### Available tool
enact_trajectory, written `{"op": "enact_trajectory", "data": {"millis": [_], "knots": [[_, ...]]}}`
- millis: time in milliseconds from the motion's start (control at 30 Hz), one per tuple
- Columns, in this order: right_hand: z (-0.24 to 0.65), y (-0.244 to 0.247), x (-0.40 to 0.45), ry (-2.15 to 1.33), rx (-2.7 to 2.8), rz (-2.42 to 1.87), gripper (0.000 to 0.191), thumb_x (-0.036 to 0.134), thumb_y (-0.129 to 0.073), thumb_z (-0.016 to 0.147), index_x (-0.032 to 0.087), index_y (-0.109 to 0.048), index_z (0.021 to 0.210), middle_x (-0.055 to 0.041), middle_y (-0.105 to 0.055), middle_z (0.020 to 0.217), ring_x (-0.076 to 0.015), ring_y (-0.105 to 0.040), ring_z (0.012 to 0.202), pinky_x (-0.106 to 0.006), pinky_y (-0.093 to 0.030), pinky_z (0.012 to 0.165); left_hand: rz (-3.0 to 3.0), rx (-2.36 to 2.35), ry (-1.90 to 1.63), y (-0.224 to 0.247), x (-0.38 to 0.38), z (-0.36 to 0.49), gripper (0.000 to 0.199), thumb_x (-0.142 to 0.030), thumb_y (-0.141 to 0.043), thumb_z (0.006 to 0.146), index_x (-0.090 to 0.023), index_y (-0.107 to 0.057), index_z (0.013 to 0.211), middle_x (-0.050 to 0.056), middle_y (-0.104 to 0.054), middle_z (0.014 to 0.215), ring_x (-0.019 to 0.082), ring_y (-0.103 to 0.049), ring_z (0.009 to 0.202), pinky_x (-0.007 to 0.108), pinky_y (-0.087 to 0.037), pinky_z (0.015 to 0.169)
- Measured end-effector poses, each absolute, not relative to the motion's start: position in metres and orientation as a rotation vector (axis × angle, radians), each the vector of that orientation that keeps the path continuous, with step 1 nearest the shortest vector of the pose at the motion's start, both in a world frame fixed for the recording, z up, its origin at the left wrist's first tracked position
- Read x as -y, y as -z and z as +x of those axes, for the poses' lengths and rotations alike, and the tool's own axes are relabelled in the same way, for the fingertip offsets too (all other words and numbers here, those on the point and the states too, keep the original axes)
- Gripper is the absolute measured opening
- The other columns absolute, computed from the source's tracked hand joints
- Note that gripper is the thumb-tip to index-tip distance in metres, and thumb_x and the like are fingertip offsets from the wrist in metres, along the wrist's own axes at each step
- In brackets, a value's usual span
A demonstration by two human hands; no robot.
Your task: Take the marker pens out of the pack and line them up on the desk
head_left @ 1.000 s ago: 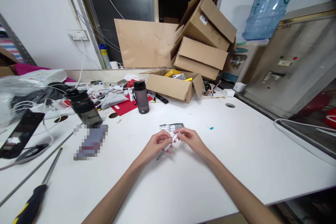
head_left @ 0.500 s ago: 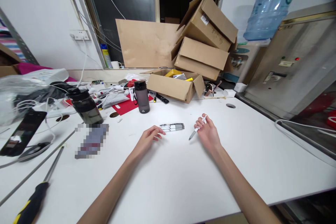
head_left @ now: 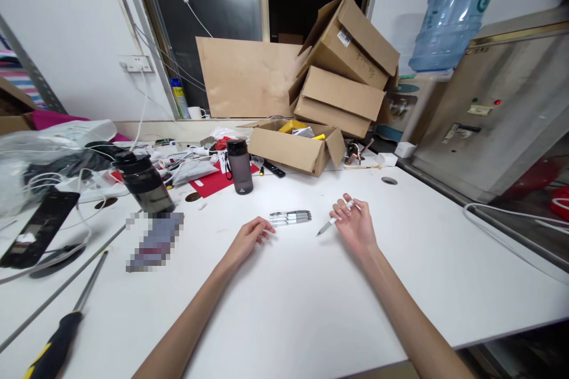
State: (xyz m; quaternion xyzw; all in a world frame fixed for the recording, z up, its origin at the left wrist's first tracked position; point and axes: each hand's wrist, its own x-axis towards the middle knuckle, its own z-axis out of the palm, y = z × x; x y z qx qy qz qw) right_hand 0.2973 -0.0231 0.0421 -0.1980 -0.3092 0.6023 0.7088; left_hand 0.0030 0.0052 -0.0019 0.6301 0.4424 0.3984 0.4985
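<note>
Several white and grey pens (head_left: 291, 217) lie side by side on the white table (head_left: 284, 296). Just left of them, my left hand (head_left: 254, 235) rests with its fingers loosely bent and apart, holding nothing. To the right of the row, my right hand (head_left: 354, 222) is turned palm up, its fingers curled round a single pen (head_left: 328, 225). That pen's grey end points down and left, toward the table top.
A dark bottle (head_left: 240, 167) and an open cardboard box (head_left: 291, 150) stand behind the pens. At the left are another bottle (head_left: 144, 183), a phone (head_left: 38, 228), a screwdriver (head_left: 62, 331) and tangled cables. More cardboard boxes (head_left: 342, 98) lean at the back.
My left hand has drawn slightly back to the left, away from the pens' ends. The pen in my right hand has tilted a little flatter.
</note>
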Motion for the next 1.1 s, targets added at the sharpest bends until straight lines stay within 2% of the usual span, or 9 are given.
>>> {"op": "enact_trajectory", "data": {"millis": [633,767,933,1100], "knots": [[0.2968,-0.0441,0.0249,-1.286,0.614,-0.379,0.010,0.032,-0.055,0.088,0.023,-0.062,0.087,0.0062,-0.028,0.062,-0.0124,-0.032,0.053,-0.027,-0.039,0.053,1.596,-1.039,-0.915,0.0094,-0.0087,0.0032,0.033,-0.046,-0.051,0.094,-0.017,-0.066,0.089,0.009,-0.075,0.096,0.018,-0.064,0.079,0.026,-0.044,0.069],[0.2969,-0.0463,0.0263,-1.273,0.657,-0.407,0.016,0.039,-0.056,0.091,0.024,-0.060,0.087,0.0056,-0.028,0.063,-0.0130,-0.033,0.053,-0.028,-0.040,0.054,1.593,-1.039,-0.921,0.0091,-0.0082,0.0033,0.033,-0.047,-0.052,0.093,-0.018,-0.067,0.088,0.009,-0.075,0.095,0.018,-0.064,0.078,0.027,-0.044,0.069],[0.2959,-0.0476,0.0266,-1.296,0.683,-0.439,0.013,0.033,-0.055,0.087,0.024,-0.053,0.078,0.0058,-0.025,0.063,-0.0139,-0.030,0.053,-0.029,-0.039,0.054,1.596,-1.030,-0.913,0.0105,-0.0086,0.0033,0.033,-0.047,-0.052,0.094,-0.018,-0.067,0.089,0.009,-0.075,0.096,0.018,-0.064,0.078,0.027,-0.045,0.069],[0.2962,-0.0473,0.0277,-1.277,0.646,-0.409,0.011,0.032,-0.054,0.088,0.024,-0.054,0.081,0.0058,-0.025,0.064,-0.0137,-0.030,0.053,-0.028,-0.039,0.054,1.595,-1.031,-0.912,0.0106,-0.0084,0.0034,0.032,-0.046,-0.051,0.094,-0.018,-0.066,0.089,0.008,-0.075,0.096,0.017,-0.063,0.078,0.026,-0.044,0.069]]}}
